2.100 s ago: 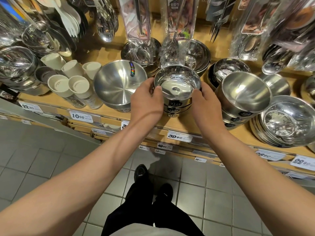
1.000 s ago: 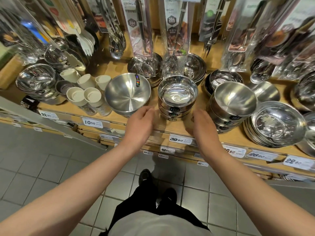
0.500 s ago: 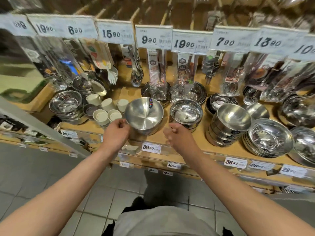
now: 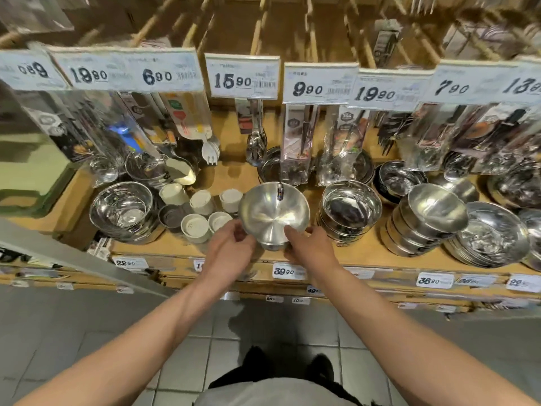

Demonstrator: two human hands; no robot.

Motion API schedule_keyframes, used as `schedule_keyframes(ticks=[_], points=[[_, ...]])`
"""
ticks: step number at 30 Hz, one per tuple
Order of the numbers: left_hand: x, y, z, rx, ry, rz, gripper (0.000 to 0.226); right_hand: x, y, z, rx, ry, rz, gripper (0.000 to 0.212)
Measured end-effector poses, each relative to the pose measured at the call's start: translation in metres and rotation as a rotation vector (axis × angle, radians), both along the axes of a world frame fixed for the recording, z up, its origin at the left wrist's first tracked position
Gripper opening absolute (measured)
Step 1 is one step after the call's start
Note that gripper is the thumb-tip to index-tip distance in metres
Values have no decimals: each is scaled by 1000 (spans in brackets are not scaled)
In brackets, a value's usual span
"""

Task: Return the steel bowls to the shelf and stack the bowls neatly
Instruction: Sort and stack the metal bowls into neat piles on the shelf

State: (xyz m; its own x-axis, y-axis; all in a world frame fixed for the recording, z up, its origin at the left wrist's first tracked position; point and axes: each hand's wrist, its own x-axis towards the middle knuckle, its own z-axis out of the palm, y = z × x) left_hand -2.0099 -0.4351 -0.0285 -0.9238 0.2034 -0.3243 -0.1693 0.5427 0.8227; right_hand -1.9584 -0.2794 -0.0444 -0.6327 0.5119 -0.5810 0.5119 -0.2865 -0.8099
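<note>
A matte steel bowl (image 4: 270, 213) with a small sticker on its far rim sits tilted toward me at the front of the wooden shelf (image 4: 366, 254). My left hand (image 4: 229, 250) grips its lower left side. My right hand (image 4: 310, 249) holds its lower right side, thumb over the near rim. Just right of it stands a stack of shiny straight-walled bowls (image 4: 348, 213). Further right are a leaning stack of matte bowls (image 4: 427, 222) and a pile of wide shallow bowls (image 4: 491, 238).
White cups (image 4: 202, 213) cluster left of the held bowl, with a shiny bowl stack (image 4: 123, 212) beyond them. Packaged cutlery (image 4: 298, 142) hangs close above the bowls under a row of price tags (image 4: 241, 77). Grey floor tiles lie below.
Both hands left the shiny stack, moved left and took hold of the matte bowl. The view has tilted up, showing the hanging price tags.
</note>
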Motion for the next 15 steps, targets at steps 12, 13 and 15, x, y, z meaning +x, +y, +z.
schedule_keyframes(ticks=[12, 13, 15], points=[[-4, -9, 5, 60, -4, -32, 17, 4, -1, 8, -16, -30, -112, 16], [-3, -10, 8, 86, -12, -12, 15, 9, 2, 13, -4, -20, -111, 18], [-1, -11, 13, 139, -20, 33, 6, 18, 9, 25, 21, 14, -100, 14]])
